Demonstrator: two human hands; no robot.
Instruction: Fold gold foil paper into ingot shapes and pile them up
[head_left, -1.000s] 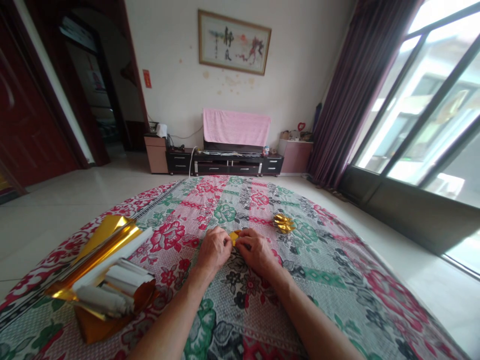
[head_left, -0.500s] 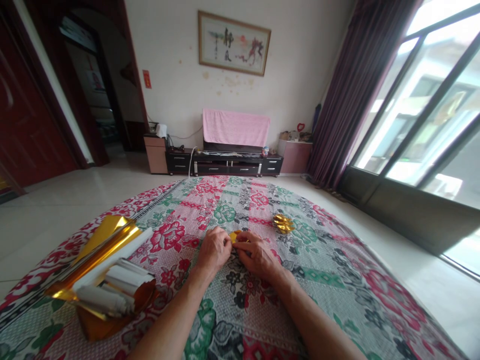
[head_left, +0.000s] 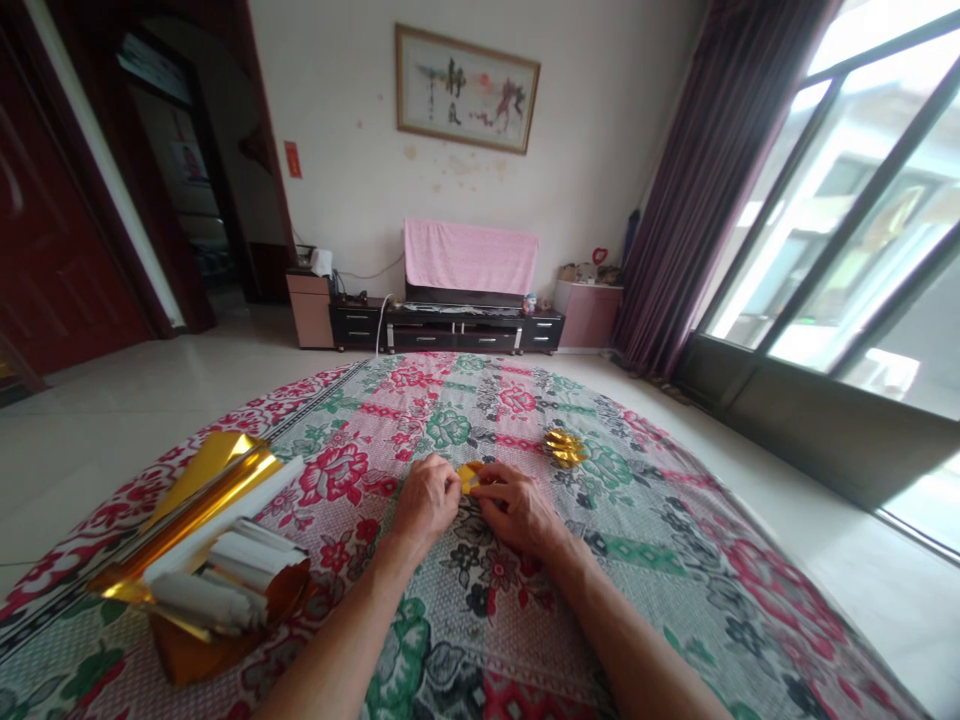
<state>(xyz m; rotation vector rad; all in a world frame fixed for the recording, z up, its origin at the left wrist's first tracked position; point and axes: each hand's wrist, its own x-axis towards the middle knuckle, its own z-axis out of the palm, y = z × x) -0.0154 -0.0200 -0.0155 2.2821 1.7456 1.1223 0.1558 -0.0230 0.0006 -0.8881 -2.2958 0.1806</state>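
Observation:
Between my hands, low over the flowered tablecloth (head_left: 450,590), is a small yellow-gold piece of foil paper (head_left: 469,477). My left hand (head_left: 429,500) pinches its left side with curled fingers. On the right side, the thumb and fingers of my right hand (head_left: 517,505) close on the same piece. Parts of the piece are hidden by the fingertips. To the right of my right hand lies a crinkled gold foil ornament (head_left: 565,448), touched by neither hand.
Rolled gold foil (head_left: 225,500) and bundles of white-backed strips (head_left: 259,552) lie at the left of the table. Beyond it stand a low black cabinet (head_left: 457,335), a pink cloth (head_left: 471,257) and a purple curtain (head_left: 720,190).
My fingertips have moved slightly apart, so more of the yellow-gold piece shows between them. Both hands stay in nearly the same place.

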